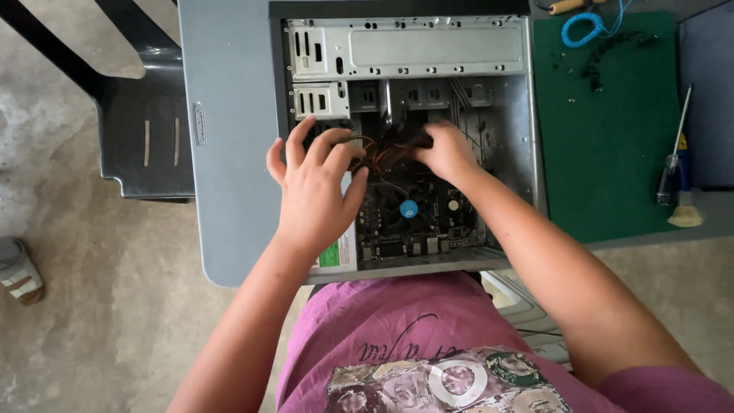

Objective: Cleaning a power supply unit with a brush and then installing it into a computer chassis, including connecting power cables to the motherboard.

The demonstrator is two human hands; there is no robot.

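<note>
Two bare hands reach into an open computer case [428, 46] lying on its side on a grey table [229, 153]. We see the left hand [313, 191] with fingers spread and curled, fingertips resting on the bundle of orange and black cables [378, 151] above the power supply with its green label [334, 256]. The right hand [447, 151] lies knuckles-up just beside it, over the same bundle; we cannot tell whether its fingers pinch a cable, as they are hidden beneath the hand. Below the hands sits the motherboard, with a blue-capped cooling fan [409, 208] near the wrists. To the right lie a green mat [604, 153], a screwdriver [673, 164], and a coiled blue cord [581, 27].
</note>
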